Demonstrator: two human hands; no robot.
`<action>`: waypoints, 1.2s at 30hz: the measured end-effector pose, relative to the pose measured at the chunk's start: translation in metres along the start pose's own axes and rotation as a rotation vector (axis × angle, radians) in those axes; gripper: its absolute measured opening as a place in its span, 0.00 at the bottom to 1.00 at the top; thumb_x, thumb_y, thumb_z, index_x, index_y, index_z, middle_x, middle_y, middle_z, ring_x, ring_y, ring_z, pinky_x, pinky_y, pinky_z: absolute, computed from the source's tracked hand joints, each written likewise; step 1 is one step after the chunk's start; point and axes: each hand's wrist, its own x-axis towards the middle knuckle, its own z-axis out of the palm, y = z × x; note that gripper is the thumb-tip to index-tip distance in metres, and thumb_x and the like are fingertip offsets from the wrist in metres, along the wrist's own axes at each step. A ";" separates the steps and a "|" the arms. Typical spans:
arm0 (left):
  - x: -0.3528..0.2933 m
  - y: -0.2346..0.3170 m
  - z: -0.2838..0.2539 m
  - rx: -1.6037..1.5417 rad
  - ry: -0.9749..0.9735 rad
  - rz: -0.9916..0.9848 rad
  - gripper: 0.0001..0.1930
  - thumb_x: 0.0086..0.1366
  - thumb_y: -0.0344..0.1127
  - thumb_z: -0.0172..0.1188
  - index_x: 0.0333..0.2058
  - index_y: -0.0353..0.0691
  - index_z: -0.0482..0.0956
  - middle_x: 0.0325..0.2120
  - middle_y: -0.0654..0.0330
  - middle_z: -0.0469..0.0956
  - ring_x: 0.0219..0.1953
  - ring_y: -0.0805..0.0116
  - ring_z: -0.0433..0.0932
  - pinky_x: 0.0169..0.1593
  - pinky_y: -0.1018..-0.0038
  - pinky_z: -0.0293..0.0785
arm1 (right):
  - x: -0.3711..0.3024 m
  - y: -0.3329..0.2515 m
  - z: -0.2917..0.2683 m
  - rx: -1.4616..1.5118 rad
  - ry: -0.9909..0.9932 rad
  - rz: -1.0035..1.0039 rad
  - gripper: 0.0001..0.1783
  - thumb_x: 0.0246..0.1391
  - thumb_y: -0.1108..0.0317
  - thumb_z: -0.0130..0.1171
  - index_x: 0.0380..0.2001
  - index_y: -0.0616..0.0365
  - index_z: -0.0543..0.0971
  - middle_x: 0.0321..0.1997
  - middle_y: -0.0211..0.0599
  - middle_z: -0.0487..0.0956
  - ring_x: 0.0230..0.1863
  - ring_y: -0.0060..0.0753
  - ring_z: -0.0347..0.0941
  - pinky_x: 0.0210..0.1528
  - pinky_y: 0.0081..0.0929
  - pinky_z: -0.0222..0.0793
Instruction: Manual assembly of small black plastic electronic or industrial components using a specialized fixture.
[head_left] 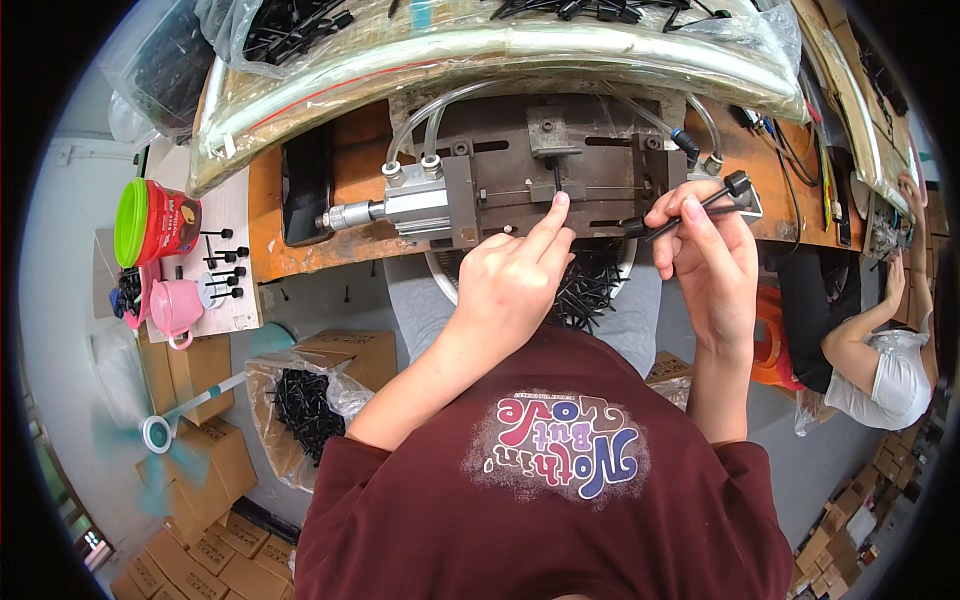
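Note:
In front of me a metal fixture [600, 160] on the bench holds a slim black rod [558, 172] upright in the picture, at its middle. My left hand [515, 280] reaches it with the index finger stretched out, its tip at the rod's near end; the other fingers are bent, with nothing visible in them. To the right, my right hand [712, 245] pinches black rods with knobbed heads [737, 184], at least two, between thumb and fingers. Below the fixture, many similar black rods [590, 290] lie in a round container at my lap, partly hidden by my left hand.
A metal cylinder with air hoses [418, 205] adjoins the fixture's left side. Behind it lies a plastic-covered ledge [520, 50] bearing more black parts. At left are a red tub [165, 222], pink cup [177, 305] and spinning fan [157, 434]. Another person [880, 370] works at right.

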 end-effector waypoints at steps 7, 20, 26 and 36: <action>0.007 0.013 -0.022 -0.977 0.011 -0.244 0.26 0.55 0.25 0.71 0.54 0.35 0.79 0.44 0.53 0.82 0.36 0.70 0.83 0.40 0.74 0.82 | 0.000 0.018 0.010 0.135 -0.097 0.142 0.09 0.68 0.66 0.53 0.42 0.62 0.74 0.39 0.43 0.80 0.27 0.23 0.74 0.29 0.20 0.71; -0.012 0.005 -0.030 -0.604 0.076 -0.159 0.16 0.48 0.21 0.73 0.38 0.34 0.84 0.33 0.58 0.81 0.29 0.73 0.81 0.32 0.78 0.78 | 0.011 0.006 0.001 -0.310 0.330 -0.369 0.12 0.64 0.74 0.56 0.47 0.71 0.81 0.46 0.46 0.83 0.41 0.24 0.79 0.48 0.22 0.72; -0.013 0.001 0.003 -0.165 0.119 -0.028 0.13 0.48 0.28 0.72 0.35 0.37 0.84 0.47 0.58 0.82 0.35 0.66 0.82 0.39 0.73 0.79 | 0.004 0.011 0.001 -0.395 0.213 -0.427 0.18 0.65 0.71 0.54 0.53 0.73 0.76 0.50 0.49 0.81 0.50 0.34 0.79 0.57 0.30 0.71; 0.002 -0.001 0.006 0.065 0.041 0.055 0.12 0.49 0.32 0.71 0.35 0.40 0.84 0.51 0.58 0.82 0.25 0.69 0.81 0.33 0.76 0.77 | -0.008 0.021 0.010 -0.513 -0.045 -0.646 0.28 0.55 0.73 0.64 0.57 0.73 0.68 0.59 0.61 0.74 0.59 0.49 0.75 0.64 0.39 0.65</action>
